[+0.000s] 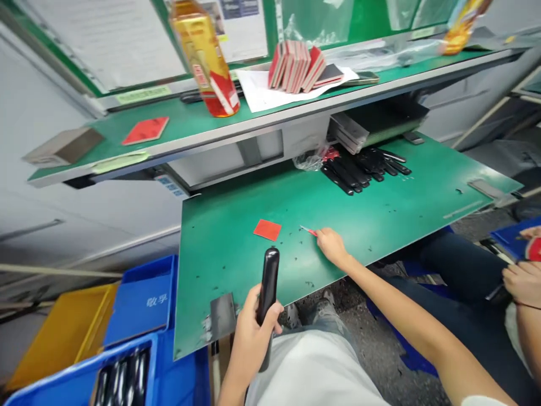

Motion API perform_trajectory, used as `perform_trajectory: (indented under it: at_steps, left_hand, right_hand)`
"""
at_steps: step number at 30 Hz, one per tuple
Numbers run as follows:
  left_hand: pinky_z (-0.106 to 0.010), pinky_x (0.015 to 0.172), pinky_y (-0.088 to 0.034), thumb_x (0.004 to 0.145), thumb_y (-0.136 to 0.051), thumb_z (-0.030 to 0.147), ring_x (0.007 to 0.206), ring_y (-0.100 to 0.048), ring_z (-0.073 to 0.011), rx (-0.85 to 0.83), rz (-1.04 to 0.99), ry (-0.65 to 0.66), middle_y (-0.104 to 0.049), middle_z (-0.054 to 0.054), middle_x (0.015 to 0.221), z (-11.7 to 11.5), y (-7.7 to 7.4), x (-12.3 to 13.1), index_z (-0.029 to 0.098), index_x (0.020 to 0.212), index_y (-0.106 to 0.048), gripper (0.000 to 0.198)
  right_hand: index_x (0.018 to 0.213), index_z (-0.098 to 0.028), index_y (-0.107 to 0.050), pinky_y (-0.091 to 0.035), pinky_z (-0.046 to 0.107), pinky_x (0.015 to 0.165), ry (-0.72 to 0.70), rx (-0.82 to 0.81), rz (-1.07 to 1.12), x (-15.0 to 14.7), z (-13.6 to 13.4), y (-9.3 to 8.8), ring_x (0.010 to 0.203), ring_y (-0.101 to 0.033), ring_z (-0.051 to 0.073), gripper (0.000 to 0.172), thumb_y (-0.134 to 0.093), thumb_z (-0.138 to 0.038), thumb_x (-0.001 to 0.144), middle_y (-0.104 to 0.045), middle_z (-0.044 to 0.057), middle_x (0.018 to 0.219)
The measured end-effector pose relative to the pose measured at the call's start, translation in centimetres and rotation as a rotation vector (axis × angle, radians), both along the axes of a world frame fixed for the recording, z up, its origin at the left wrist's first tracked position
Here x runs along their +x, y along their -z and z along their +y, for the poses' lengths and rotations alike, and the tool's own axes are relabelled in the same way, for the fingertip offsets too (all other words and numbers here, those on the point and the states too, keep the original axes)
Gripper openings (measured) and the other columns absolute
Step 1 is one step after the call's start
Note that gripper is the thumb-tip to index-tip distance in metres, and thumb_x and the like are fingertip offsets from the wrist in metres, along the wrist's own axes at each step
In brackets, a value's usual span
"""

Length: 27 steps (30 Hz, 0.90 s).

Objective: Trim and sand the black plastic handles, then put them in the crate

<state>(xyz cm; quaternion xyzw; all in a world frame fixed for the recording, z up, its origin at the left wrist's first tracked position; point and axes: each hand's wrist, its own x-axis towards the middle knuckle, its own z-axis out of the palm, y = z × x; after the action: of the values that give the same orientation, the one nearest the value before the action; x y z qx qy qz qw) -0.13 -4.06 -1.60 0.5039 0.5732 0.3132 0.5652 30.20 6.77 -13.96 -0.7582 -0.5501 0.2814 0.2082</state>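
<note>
My left hand [250, 332] is wrapped round a long, glossy black bar-shaped part [269, 277] with rounded ends, held upright above the near edge of the table. Over the middle of the green table [228, 248], my right hand [332, 245] is closed on a slim red tool [311, 232] with a thin pale tip pointing left. It looks like a small craft knife, but its handle is mostly hidden in the fist. Between the two hands and farther back lies a flat red square pad [267, 229]. Small black scraps are scattered around.
Several black parts [344, 172] are heaped at the back beside a clear plastic bag [308, 160]. A shelf [253, 131] overhangs the table with a bottle [205, 62] and red blocks [291, 67]. Blue bins [143, 304] stand left. A co-worker's hands [524, 279] are at right.
</note>
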Motion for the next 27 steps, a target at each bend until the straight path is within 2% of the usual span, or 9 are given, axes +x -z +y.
perform_trajectory:
  at_steps: [4,7,9,11,14,16,19,24,27]
  left_hand:
    - [-0.026,0.063,-0.051,0.093,-0.064,0.048,0.059,-0.064,-0.0128,0.021,-0.011,-0.029,-0.067,0.002,0.085,-0.8,-0.8,-1.1,0.022,0.12,-0.06,0.038]
    - [-0.027,0.067,-0.051,0.094,-0.063,0.044,0.064,-0.064,-0.0146,0.029,0.009,0.01,-0.067,0.001,0.084,-0.8,-1.1,-2.0,0.021,0.126,-0.06,0.04]
    - [-0.027,0.068,-0.051,0.095,-0.062,0.042,0.067,-0.064,-0.0157,0.037,0.04,0.095,-0.067,0.001,0.084,-0.7,-1.3,-2.6,0.021,0.128,-0.061,0.04]
    - [-0.028,0.072,-0.052,0.096,-0.061,0.041,0.073,-0.065,-0.0178,0.066,0.098,0.21,-0.07,-0.002,0.089,-0.6,-1.5,-3.0,0.021,0.13,-0.063,0.039]
    - [-0.031,0.08,-0.054,0.096,-0.062,0.04,0.084,-0.069,-0.0225,0.153,0.212,0.336,-0.076,-0.005,0.1,-0.4,-1.4,-3.7,0.024,0.129,-0.07,0.037]
    - [-0.03,0.079,-0.054,0.095,-0.065,0.04,0.083,-0.07,-0.0238,0.208,0.26,0.413,-0.078,-0.005,0.102,-0.3,-1.0,-4.2,0.027,0.127,-0.074,0.036]
    - [-0.028,0.071,-0.053,0.091,-0.07,0.037,0.069,-0.066,-0.0221,0.244,0.28,0.559,-0.077,-0.003,0.086,-0.1,0.0,-5.0,0.029,0.124,-0.078,0.035]
    - [-0.024,0.065,-0.053,0.08,-0.08,0.033,0.066,-0.062,-0.02,0.077,0.135,0.683,-0.073,0.0,0.076,0.1,1.3,-4.5,0.03,0.111,-0.083,0.032]
    - [-0.025,0.053,-0.05,0.074,-0.086,0.049,0.061,-0.063,-0.0194,-0.083,0.035,0.811,-0.075,-0.004,0.083,-0.4,2.0,-3.8,0.024,0.104,-0.082,0.039]
  right_hand:
    - [0.129,-0.019,-0.064,-0.06,0.045,0.097,0.037,-0.024,0.173,-0.7,0.4,-1.0,0.113,-0.067,0.023,0.037,-0.066,-0.042,0.101,-0.066,0.01,0.132]
    - [0.123,-0.017,-0.064,-0.061,0.036,0.081,0.075,-0.003,0.396,-2.9,-1.2,-3.5,0.093,-0.068,0.017,0.035,-0.064,-0.045,0.102,-0.069,0.006,0.115]
    - [0.119,-0.016,-0.063,-0.055,0.027,0.064,0.083,0.027,0.572,-5.1,-3.5,-6.0,0.068,-0.059,0.01,0.038,-0.058,-0.051,0.103,-0.065,0.0,0.092]
    - [0.118,-0.018,-0.061,-0.041,0.023,0.051,0.064,0.051,0.747,-7.4,-6.2,-8.7,0.05,-0.04,0.006,0.046,-0.054,-0.06,0.101,-0.053,-0.007,0.071]
    - [0.106,-0.018,-0.065,-0.028,0.023,0.046,0.036,0.045,0.959,-9.9,-9.3,-12.2,0.046,-0.025,0.005,0.056,-0.063,-0.072,0.09,-0.038,-0.011,0.058]
    - [0.091,-0.018,-0.065,-0.024,0.023,0.045,0.057,0.023,1.047,-10.6,-10.7,-13.1,0.045,-0.023,0.005,0.056,-0.07,-0.073,0.084,-0.033,-0.011,0.053]
    - [0.079,-0.019,-0.06,-0.021,0.022,0.043,0.148,-0.005,1.11,-10.8,-12.8,-12.0,0.044,-0.022,0.004,0.059,-0.074,-0.076,0.078,-0.033,-0.011,0.051]
    - [0.073,-0.023,-0.051,-0.02,0.023,0.041,0.389,0.016,1.046,-11.8,-18.2,-7.4,0.043,-0.019,0.006,0.063,-0.065,-0.084,0.079,-0.025,-0.013,0.05]
    - [0.076,-0.019,-0.06,-0.034,0.024,0.05,0.51,0.097,0.903,-12.4,-21.3,-5.2,0.054,-0.038,0.01,0.058,-0.068,-0.076,0.083,-0.045,-0.005,0.059]
